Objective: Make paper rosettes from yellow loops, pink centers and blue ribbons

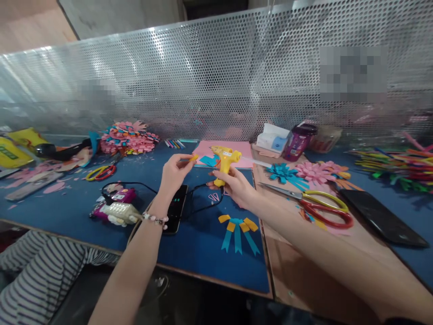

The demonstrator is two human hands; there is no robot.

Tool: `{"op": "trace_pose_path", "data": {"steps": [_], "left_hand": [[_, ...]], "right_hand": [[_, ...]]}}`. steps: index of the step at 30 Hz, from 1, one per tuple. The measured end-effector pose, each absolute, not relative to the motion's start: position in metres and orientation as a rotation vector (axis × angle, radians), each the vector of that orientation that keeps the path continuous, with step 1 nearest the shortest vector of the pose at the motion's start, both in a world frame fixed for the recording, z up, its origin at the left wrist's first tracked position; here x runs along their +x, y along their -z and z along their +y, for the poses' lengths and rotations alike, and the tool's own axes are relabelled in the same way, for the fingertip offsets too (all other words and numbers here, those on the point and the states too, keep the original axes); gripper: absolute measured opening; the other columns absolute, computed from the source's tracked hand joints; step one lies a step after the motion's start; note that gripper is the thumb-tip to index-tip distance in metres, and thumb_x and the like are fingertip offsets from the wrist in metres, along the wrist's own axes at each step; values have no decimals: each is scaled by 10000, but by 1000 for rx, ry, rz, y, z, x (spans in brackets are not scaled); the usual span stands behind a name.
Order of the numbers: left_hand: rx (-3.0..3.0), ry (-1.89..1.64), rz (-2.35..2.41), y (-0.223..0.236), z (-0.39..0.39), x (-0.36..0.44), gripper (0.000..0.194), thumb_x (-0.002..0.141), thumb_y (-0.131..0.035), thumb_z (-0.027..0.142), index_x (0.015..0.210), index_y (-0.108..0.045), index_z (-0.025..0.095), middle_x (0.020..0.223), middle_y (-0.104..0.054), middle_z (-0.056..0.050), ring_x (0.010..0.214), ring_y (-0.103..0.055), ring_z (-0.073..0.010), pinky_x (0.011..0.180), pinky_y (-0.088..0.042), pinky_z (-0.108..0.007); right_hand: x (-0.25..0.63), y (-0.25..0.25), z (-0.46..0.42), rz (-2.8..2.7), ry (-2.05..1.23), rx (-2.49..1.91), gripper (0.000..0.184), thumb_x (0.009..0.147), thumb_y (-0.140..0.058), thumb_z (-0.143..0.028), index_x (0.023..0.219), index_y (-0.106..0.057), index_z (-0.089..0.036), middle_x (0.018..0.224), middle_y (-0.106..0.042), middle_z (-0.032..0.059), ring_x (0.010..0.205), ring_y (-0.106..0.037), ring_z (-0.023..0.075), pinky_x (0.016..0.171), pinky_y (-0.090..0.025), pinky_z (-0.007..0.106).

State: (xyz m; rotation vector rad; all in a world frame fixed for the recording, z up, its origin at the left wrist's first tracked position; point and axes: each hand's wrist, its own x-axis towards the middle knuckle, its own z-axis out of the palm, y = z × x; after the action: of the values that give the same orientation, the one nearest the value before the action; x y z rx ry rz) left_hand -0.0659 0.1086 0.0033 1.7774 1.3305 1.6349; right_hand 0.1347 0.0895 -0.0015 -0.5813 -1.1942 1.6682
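Note:
A yellow hot glue gun (226, 158) is gripped in my right hand (234, 183), its nozzle pointing left and a clear glue stick (255, 161) poking out of its back. My left hand (177, 171) pinches a small yellow-orange paper piece (194, 158) a little left of the nozzle. Behind both hands lies pink paper (241, 148), with teal paper pieces (209, 160) on it. Nearer me on the blue table (203, 243) rests a teal and orange paper bow (238, 230) with several tails. The gun's black cord (206, 208) loops below my right hand.
Scissors (324, 210) with red and yellow handles and a black phone (382, 216) lie right. Paper flowers (314, 174) sit by a purple tub (299, 141). A lit phone (176, 210) is under my left wrist. A perforated metal panel (216, 85) stands behind. Someone's striped clothing (43, 266) shows left.

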Motion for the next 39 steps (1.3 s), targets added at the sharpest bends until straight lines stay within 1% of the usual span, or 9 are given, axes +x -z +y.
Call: {"op": "trace_pose_path", "data": {"steps": [2, 5, 7, 12, 14, 17, 20, 25, 39], "left_hand": [[1821, -1617, 1335, 0, 110, -66, 350, 754, -672, 352, 1048, -607, 173, 1015, -662, -80, 853, -666, -158, 784, -531, -282], [1900, -1602, 1339, 4, 113, -67, 404, 756, -673, 320, 1109, -544, 172, 993, -651, -69, 847, -671, -155, 771, -542, -281], [1999, -1579, 1362, 7, 114, -66, 393, 773, -662, 306, 1117, -526, 172, 968, -653, -62, 861, -670, -157, 807, -539, -300], [2254, -1614, 1445, 11, 115, -65, 370, 794, -654, 270, 1130, -519, 189, 932, -666, -40, 867, -655, -153, 856, -527, -325], [2284, -1639, 1471, 12, 115, -65, 368, 799, -654, 261, 1134, -517, 190, 931, -669, -38, 850, -654, -150, 842, -534, -321], [2306, -1649, 1464, 13, 116, -66, 369, 808, -651, 261, 1142, -513, 190, 936, -669, -38, 846, -657, -146, 838, -539, -316], [2333, -1644, 1444, 12, 116, -65, 372, 807, -654, 251, 1145, -512, 187, 935, -669, -34, 846, -659, -141, 838, -541, -308], [2383, -1632, 1447, 10, 113, -63, 368, 819, -642, 249, 1158, -511, 190, 930, -668, -27, 846, -660, -139, 837, -539, -304], [2372, -1613, 1452, 11, 112, -62, 383, 818, -642, 250, 1175, -514, 199, 936, -672, -21, 860, -658, -141, 848, -531, -299]], "right_hand": [[136, 3, 88, -1151, -1655, -646, 368, 735, -709, -246, 1038, -501, -238, 913, -624, 4, 647, -654, 143, 596, -580, 299], [134, 4, 86, -1056, -1621, -744, 277, 748, -691, -307, 937, -513, -210, 830, -599, -1, 547, -633, 141, 502, -572, 299], [131, 6, 86, -989, -1590, -769, 247, 769, -661, -352, 886, -515, -191, 801, -588, 1, 500, -618, 137, 466, -568, 303], [127, 12, 81, -1026, -1526, -767, 263, 753, -653, -331, 927, -550, -163, 855, -641, 38, 553, -645, 159, 428, -559, 279], [126, 14, 79, -1108, -1497, -767, 253, 760, -639, -343, 911, -562, -155, 832, -656, 41, 519, -631, 153, 390, -531, 260], [125, 16, 76, -1207, -1463, -810, 208, 787, -599, -354, 826, -552, -155, 667, -638, 10, 405, -572, 127, 334, -453, 223], [126, 17, 75, -1304, -1424, -825, 220, 817, -549, -357, 713, -518, -165, 524, -571, -25, 344, -534, 117, 334, -409, 209], [126, 22, 76, -1361, -1377, -851, 277, 828, -516, -357, 624, -473, -174, 435, -499, -44, 336, -532, 123, 370, -408, 211], [126, 27, 79, -1355, -1357, -898, 306, 810, -522, -395, 598, -447, -188, 442, -461, -53, 317, -534, 149, 321, -390, 233]]}}
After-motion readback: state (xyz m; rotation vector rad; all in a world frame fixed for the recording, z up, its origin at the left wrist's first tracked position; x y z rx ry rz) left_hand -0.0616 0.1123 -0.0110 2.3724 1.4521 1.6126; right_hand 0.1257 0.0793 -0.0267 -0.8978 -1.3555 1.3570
